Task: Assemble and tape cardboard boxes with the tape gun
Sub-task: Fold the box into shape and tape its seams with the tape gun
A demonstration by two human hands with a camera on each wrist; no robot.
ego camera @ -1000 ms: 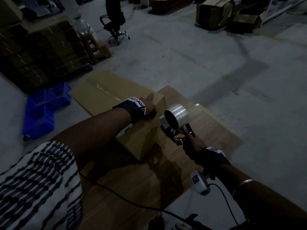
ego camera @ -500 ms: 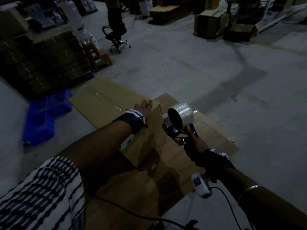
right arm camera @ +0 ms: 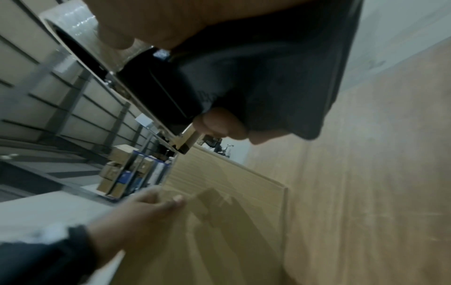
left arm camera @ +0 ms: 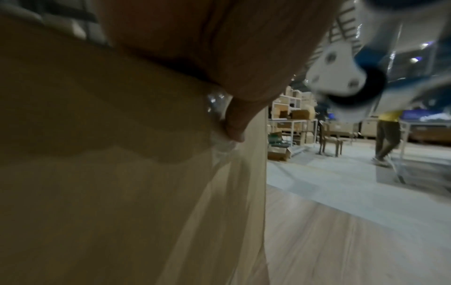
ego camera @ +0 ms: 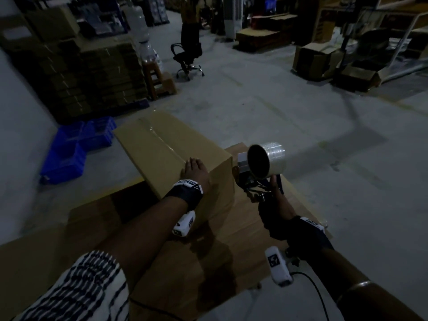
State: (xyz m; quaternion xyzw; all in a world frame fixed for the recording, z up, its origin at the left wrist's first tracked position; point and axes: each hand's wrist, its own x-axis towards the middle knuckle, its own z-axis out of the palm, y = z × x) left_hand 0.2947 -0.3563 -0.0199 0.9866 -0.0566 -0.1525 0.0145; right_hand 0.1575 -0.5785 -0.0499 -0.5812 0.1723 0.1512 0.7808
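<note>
1. Fingers (ego camera: 191, 163) of the left hand (ego camera: 196, 173) lie straight and together, flat on the top of the closed brown cardboard box (ego camera: 166, 144), their tips at the strip of clear tape (ego camera: 162, 140) along its middle seam.
2. Below those fingers, the thumb (left arm camera: 233, 123) presses a crinkled end of clear tape against the box's near side.
3. Right-hand fingers (right arm camera: 219, 126) curl round the dark handle of the metal tape gun (ego camera: 257, 181); the right hand (ego camera: 278, 212) holds it in the air, just right of the box and clear of it.
4. Above the right thumb sits the roll of clear tape (ego camera: 269, 159), its open core facing the camera.
5. Under both hands, the box stands on a light wooden tabletop (ego camera: 231, 251).
6. Far beyond the fingertips lie stacked flat cartons (ego camera: 92, 75), blue plastic crates (ego camera: 76, 144) and a black office chair (ego camera: 187, 56).
</note>
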